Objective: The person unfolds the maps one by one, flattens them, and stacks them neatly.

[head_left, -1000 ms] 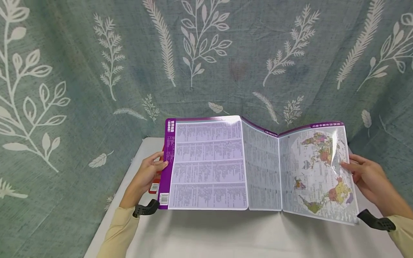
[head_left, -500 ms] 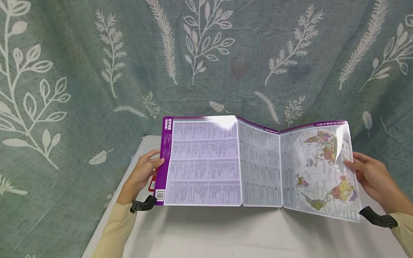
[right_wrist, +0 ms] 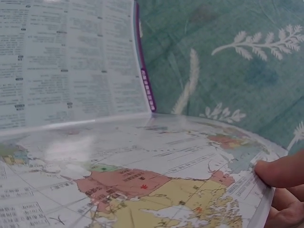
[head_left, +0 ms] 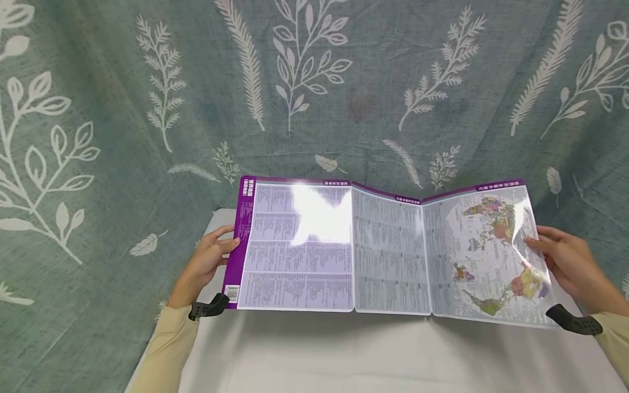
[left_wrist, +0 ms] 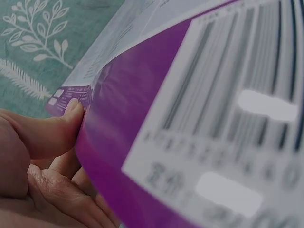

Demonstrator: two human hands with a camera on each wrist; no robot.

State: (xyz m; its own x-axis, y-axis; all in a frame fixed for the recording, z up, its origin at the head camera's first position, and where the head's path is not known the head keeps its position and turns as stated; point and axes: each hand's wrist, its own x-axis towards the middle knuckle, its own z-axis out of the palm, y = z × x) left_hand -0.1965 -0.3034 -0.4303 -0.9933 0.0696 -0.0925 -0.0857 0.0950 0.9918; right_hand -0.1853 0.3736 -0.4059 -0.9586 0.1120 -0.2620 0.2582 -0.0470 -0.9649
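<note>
Between both hands a folding world map (head_left: 388, 251) is held partly unfolded, its three visible panels bent along two creases. My left hand (head_left: 208, 259) pinches the purple left edge, thumb in front and fingers behind; in the left wrist view the thumb presses near the purple strip (left_wrist: 123, 104) with its barcode. My right hand (head_left: 565, 262) pinches the right edge of the panel printed with coloured continents. Up close in the right wrist view, the map panel (right_wrist: 142, 185) curves toward the right thumb (right_wrist: 280, 171). Glare hides some text on the left panel.
Beneath the map lies a white table (head_left: 314, 355). A grey-green curtain (head_left: 368, 82) with white leaf prints hangs behind and at the sides. Each wrist wears a black strap mount (head_left: 208, 308).
My left hand has moved left with its edge, so the folds open wider and the map spreads flatter. A red item seen earlier behind the left edge is now hidden.
</note>
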